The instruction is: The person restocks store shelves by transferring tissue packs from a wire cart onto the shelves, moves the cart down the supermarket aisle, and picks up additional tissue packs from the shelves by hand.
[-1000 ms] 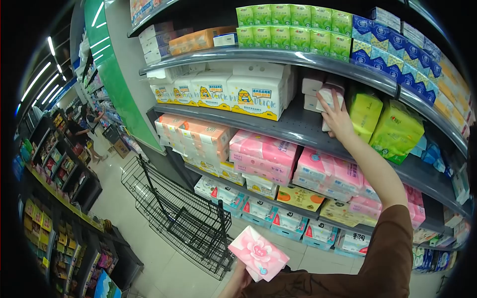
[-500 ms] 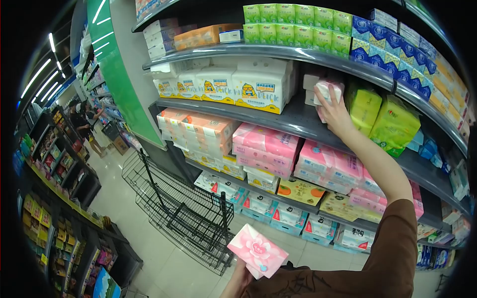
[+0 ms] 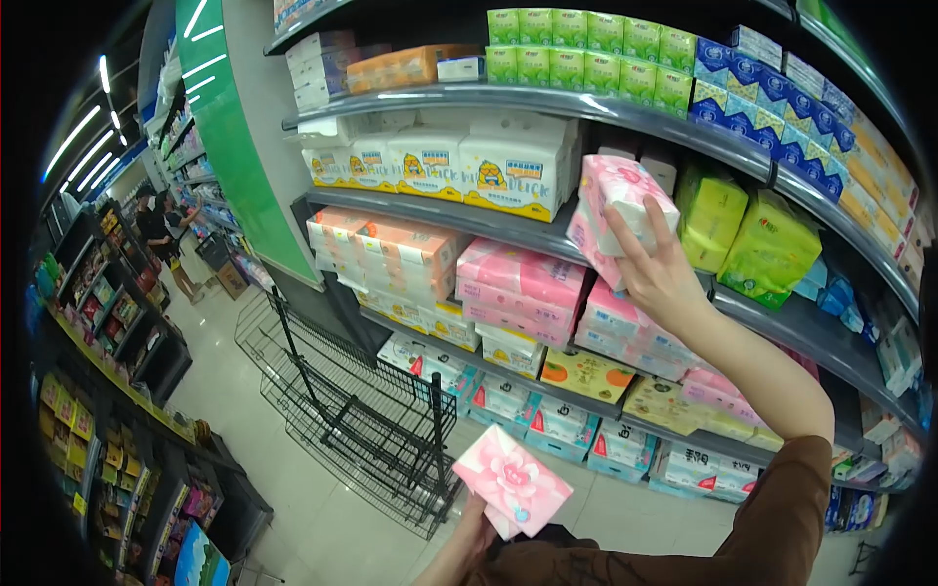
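Note:
My right hand (image 3: 666,278) is closed around a pink-and-white tissue pack (image 3: 616,186) at the front of the middle shelf, which it hides in part. Low in front of my body, my left hand (image 3: 473,532) grips another pink tissue pack (image 3: 515,479) printed with a large flower; its fingers are mostly under the pack. Beside the right-hand pack stand white tissue packs (image 3: 513,181) with a yellow cartoon print on the left. Green tissue packs (image 3: 764,252) lie to its right. A pale pack (image 3: 657,171) shows partly behind it.
Pink tissue bundles (image 3: 523,288) fill part of the shelf below. Small green packs (image 3: 586,63) and blue packs (image 3: 767,107) line the upper shelf. A black wire rack (image 3: 352,425) stands on the floor at left. Two people (image 3: 161,239) are far down the aisle.
My right hand has drawn the pink-and-white pack outward from the shelf and tilted it, showing its flowered pink side. My left hand still holds its pack at nearly the same place.

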`<action>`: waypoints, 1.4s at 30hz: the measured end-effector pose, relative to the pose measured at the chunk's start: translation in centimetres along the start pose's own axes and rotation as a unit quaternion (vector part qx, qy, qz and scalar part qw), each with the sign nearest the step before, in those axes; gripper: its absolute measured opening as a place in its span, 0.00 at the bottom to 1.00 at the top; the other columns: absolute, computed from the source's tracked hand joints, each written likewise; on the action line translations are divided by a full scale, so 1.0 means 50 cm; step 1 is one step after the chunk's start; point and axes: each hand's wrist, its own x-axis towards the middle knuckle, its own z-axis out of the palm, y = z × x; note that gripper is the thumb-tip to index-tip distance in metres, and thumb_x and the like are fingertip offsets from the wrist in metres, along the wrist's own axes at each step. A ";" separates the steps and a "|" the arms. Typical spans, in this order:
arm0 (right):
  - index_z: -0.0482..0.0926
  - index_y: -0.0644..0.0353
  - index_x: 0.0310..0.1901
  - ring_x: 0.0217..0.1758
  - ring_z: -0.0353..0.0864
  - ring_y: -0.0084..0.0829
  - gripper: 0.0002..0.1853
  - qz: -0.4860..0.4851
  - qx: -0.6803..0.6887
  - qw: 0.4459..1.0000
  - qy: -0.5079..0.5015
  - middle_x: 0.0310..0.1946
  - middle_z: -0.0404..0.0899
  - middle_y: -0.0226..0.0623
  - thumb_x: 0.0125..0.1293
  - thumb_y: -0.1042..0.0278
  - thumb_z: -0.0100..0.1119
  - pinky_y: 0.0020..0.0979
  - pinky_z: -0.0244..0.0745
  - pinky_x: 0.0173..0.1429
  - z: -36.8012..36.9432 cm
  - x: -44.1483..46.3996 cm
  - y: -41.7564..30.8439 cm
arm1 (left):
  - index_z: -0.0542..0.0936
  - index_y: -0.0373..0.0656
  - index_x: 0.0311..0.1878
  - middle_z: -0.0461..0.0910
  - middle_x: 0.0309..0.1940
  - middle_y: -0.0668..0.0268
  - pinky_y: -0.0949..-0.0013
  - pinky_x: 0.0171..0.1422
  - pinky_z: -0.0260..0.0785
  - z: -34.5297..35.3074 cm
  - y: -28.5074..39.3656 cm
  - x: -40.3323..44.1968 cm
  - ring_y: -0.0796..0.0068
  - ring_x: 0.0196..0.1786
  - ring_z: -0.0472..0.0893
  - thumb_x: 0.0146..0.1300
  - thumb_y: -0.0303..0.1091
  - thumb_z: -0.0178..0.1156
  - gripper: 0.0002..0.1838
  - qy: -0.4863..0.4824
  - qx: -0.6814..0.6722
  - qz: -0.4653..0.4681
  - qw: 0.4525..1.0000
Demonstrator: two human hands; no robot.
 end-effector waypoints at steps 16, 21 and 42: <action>0.74 0.37 0.64 0.52 0.79 0.42 0.37 -0.098 0.545 0.821 0.140 0.65 0.62 0.44 0.53 0.77 0.72 0.39 0.80 0.45 -0.464 0.200 -0.520 | 0.44 0.56 0.77 0.56 0.75 0.64 0.52 0.75 0.62 -0.175 0.242 -0.309 0.63 0.75 0.61 0.69 0.56 0.55 0.43 -0.010 -0.057 0.102 0.993; 0.76 0.40 0.61 0.66 0.64 0.54 0.34 -0.158 0.437 0.849 0.253 0.68 0.54 0.42 0.51 0.78 0.68 0.43 0.79 0.43 -0.513 0.326 -0.706 | 0.42 0.57 0.78 0.54 0.75 0.64 0.52 0.75 0.62 -0.281 0.336 -0.493 0.62 0.75 0.60 0.67 0.59 0.56 0.46 0.061 -0.029 0.183 0.981; 0.82 0.58 0.51 0.73 0.49 0.70 0.22 -0.072 0.293 0.943 0.139 0.76 0.48 0.38 0.50 0.67 0.62 0.60 0.76 0.56 -0.103 0.830 -1.142 | 0.50 0.47 0.76 0.59 0.74 0.61 0.54 0.76 0.62 -0.657 0.738 -0.591 0.61 0.74 0.63 0.65 0.64 0.54 0.46 0.222 -0.027 0.256 0.940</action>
